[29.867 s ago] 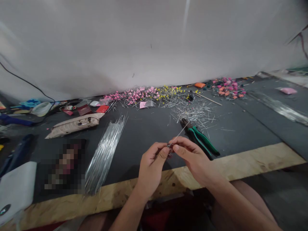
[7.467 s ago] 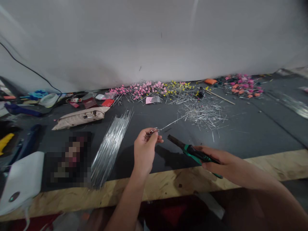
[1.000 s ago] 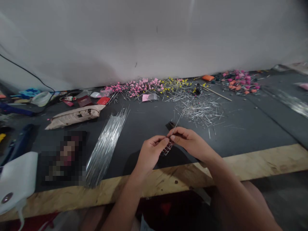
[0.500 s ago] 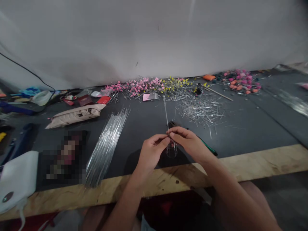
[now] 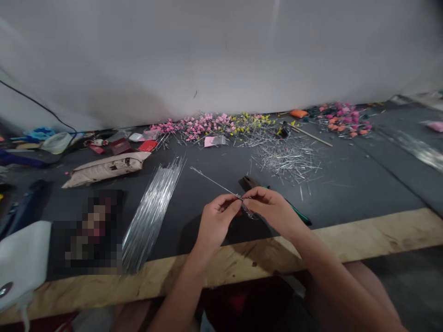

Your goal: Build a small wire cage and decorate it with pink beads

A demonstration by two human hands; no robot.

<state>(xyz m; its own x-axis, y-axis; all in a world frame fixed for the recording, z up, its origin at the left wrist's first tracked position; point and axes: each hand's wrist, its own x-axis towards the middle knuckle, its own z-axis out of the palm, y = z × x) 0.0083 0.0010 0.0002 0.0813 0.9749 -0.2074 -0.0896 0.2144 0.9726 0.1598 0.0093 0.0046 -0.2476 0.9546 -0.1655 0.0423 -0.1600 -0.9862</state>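
Observation:
Between my two hands is a piece of twisted silver wire [image 5: 216, 183], with a straight stem and bent loops at its near end. My left hand [image 5: 218, 216] pinches it between thumb and fingers where stem and loops meet. My right hand [image 5: 268, 207] pinches the looped end from the other side. The stem points to the far left, and its far tip carries a small loop. Pliers with green handles [image 5: 299, 214] lie on the table just beyond my right hand, partly hidden by it. My fingers cover the joint in the wire.
A bundle of straight wires [image 5: 154, 210] lies left of my hands. Loose short wires [image 5: 289, 159] are heaped beyond them, near pink-tipped stems [image 5: 207, 124] and yellow-tipped stems [image 5: 254, 123] by the wall. A beige pouch [image 5: 107, 169] and white power bank [image 5: 26, 260] are on the left.
The wire piece has swung from pointing almost straight away from me to pointing far left, and its loops have turned towards the right. Both hands stay nearly in place, still pinching it.

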